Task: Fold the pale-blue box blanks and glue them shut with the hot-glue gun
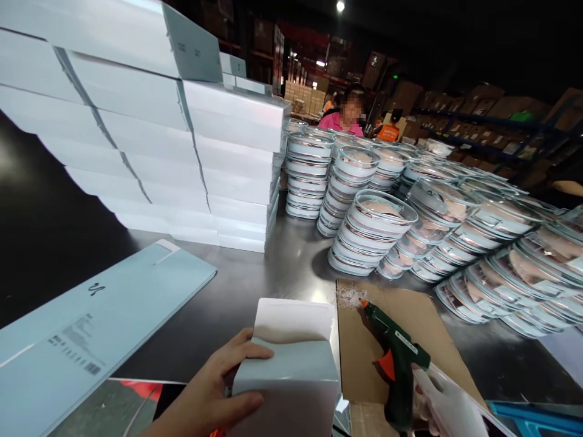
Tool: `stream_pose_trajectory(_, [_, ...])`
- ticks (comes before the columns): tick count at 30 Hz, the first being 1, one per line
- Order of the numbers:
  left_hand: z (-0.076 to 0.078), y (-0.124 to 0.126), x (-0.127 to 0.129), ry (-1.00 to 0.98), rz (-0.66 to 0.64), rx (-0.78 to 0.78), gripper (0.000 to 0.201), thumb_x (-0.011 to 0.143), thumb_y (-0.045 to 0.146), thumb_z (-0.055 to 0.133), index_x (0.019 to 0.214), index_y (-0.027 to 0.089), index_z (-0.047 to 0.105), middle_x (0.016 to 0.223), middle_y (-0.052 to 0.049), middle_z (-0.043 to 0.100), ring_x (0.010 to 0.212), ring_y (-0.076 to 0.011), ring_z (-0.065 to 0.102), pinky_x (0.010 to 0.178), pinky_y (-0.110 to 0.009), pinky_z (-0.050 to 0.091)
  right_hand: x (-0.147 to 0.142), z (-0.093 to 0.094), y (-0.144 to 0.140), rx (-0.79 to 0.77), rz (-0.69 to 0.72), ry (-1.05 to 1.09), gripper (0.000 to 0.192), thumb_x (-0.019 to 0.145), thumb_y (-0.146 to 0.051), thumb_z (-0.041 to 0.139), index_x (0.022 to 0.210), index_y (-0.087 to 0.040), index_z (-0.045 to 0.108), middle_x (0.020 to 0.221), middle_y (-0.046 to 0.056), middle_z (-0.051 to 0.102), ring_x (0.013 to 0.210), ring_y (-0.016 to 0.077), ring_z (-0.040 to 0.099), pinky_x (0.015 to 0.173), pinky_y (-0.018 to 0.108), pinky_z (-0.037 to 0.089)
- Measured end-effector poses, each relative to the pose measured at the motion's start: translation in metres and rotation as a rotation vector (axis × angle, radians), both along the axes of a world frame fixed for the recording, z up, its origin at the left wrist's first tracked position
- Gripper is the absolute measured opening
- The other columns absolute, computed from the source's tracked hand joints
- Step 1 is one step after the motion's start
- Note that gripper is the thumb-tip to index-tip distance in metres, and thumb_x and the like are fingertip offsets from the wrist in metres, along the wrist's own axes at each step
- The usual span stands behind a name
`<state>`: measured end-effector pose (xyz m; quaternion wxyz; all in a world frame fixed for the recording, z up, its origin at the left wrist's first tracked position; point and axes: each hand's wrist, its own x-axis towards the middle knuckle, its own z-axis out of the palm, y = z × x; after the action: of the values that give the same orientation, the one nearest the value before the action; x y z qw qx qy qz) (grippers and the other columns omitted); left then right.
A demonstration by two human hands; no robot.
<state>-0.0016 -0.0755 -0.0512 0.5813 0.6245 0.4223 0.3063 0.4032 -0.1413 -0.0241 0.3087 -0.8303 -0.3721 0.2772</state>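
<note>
My left hand point(228, 379) is closed around the left side of a small pale-blue and white carton point(291, 364) at the table's front edge, thumb on the near face and fingers over the top. A white end flap stands up at its far end. To the right, a dark green glue gun point(394, 343) with an orange trigger points away from me, its nozzle over a glue-spotted cardboard sheet point(437, 328). Beside the gun's rear end is my right hand point(444, 400), smeared by motion. A pale, translucent strip runs across it; whether the fingers grip the gun is unclear.
White cartons point(228, 121) form a high stack at left. Flat pale-blue cartons point(113, 303) lie before it. Several stacks of clear-lidded round containers point(368, 233) fill the right side. A person in pink point(344, 118) is behind them. A blue crate edge point(532, 419) shows lower right.
</note>
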Motion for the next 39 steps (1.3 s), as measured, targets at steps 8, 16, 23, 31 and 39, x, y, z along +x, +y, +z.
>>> stream_pose_trajectory(8, [-0.011, -0.006, 0.011, -0.120, 0.081, -0.038, 0.044, 0.070, 0.050, 0.087, 0.104, 0.025, 0.075, 0.152, -0.013, 0.049, 0.136, -0.0442, 0.050, 0.096, -0.042, 0.054, -0.126, -0.013, 0.019, 0.364, 0.612, 0.846, 0.121, 0.069, -0.046, 0.091, 0.158, -0.049, 0.010, 0.152, 0.006, 0.053, 0.128, 0.0260, 0.062, 0.102, 0.040, 0.053])
stream_pose_trajectory(16, [-0.009, -0.004, 0.015, -0.308, 0.057, 0.109, 0.040, 0.086, 0.049, 0.076, 0.120, 0.032, 0.062, 0.109, -0.004, 0.054, 0.095, -0.0229, 0.059, 0.080, -0.030, 0.052, -0.122, -0.015, 0.020, 0.437, 0.966, 0.359, 0.074, 0.081, -0.012, 0.073, 0.143, -0.045, 0.051, 0.141, 0.004, 0.057, 0.129, 0.0233, 0.060, 0.108, 0.036, 0.049])
stream_pose_trajectory(23, [0.018, 0.021, -0.005, -0.118, -0.268, -0.007, 0.021, 0.083, 0.033, 0.076, 0.104, 0.030, 0.079, 0.118, -0.005, 0.049, 0.071, -0.0131, 0.055, 0.057, -0.022, 0.052, -0.117, 0.001, 0.031, 0.410, 0.987, 0.346, 0.062, 0.080, -0.018, 0.080, 0.133, -0.047, 0.064, 0.149, 0.004, 0.056, 0.134, 0.0272, 0.057, 0.110, 0.043, 0.048])
stream_pose_trajectory(31, [0.003, 0.031, -0.006, -0.486, 0.824, -0.252, 0.078, 0.063, 0.067, 0.085, 0.125, 0.024, 0.063, 0.100, -0.006, 0.074, 0.089, -0.0293, 0.072, 0.074, -0.037, 0.061, -0.116, 0.015, 0.032, 0.093, 0.509, 0.721, 0.049, 0.079, -0.058, 0.078, 0.121, -0.032, 0.073, 0.126, 0.007, 0.074, 0.118, 0.0315, 0.068, 0.094, 0.042, 0.058])
stream_pose_trajectory(39, [0.057, 0.030, -0.022, 0.339, 0.150, 0.755, 0.081, 0.064, 0.036, 0.092, 0.139, 0.038, 0.062, 0.153, -0.008, 0.058, 0.151, -0.0462, 0.033, 0.122, -0.071, 0.009, -0.120, 0.093, 0.053, 0.442, 1.124, 0.002, 0.046, 0.104, -0.046, 0.041, 0.078, -0.021, 0.069, 0.067, 0.001, 0.060, 0.062, 0.0157, 0.058, 0.063, 0.029, 0.047])
